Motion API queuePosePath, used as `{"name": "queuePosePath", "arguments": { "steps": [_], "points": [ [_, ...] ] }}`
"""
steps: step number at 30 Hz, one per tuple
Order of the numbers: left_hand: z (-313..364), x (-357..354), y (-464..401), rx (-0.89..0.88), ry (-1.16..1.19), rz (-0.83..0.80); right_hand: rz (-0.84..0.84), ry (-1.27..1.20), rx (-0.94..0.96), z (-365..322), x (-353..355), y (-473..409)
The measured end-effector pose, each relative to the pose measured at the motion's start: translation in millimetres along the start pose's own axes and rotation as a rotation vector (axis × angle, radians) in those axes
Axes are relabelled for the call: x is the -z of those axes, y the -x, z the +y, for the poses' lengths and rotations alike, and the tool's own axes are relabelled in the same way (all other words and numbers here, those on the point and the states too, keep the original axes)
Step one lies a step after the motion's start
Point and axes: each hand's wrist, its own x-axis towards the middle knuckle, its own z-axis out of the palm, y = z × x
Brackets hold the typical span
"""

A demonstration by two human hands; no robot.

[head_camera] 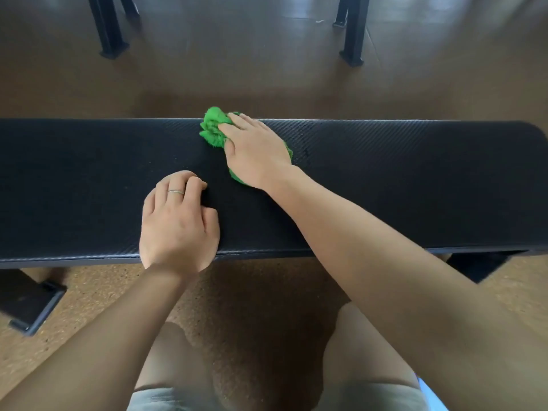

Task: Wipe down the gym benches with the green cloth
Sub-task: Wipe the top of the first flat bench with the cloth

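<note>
A long black padded gym bench [400, 185] runs across the view from left to right. A bunched green cloth [214, 129] lies on its far half, near the middle. My right hand [256, 149] presses flat on the cloth, fingers gripping its folds; green shows on both sides of the hand. My left hand [178, 223] rests on the bench's near edge with fingers curled under, a ring on one finger, nothing in it. A few wet specks show on the pad just right of the cloth.
Black bench feet [32, 304] stand on the brown cork floor at the lower left and at the right [480, 268]. Two black frame legs [111, 40] [354, 34] stand on the floor beyond the bench. My knees are below the bench.
</note>
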Motion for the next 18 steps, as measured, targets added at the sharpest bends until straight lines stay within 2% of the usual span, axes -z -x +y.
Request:
{"name": "queuePosePath", "arguments": {
  "steps": [3,7,10,12,15,18],
  "points": [
    [2,1,1,0.006,0.014,0.017,0.041,-0.031,-0.14,44,18,-1],
    [3,-1,1,0.008,0.006,0.016,0.127,-0.007,-0.458,129,39,31],
    [4,-2,1,0.009,-0.004,0.028,0.146,0.063,-0.572,120,29,31],
    [3,-2,1,0.003,-0.003,0.033,0.139,0.085,-0.529,77,18,21],
    [3,-1,0,-0.007,0.001,0.028,0.081,0.015,-0.325,2,1,20],
    [2,-1,1,-0.007,-0.002,0.02,0.035,-0.014,-0.144,-18,-4,30]
  ]
}}
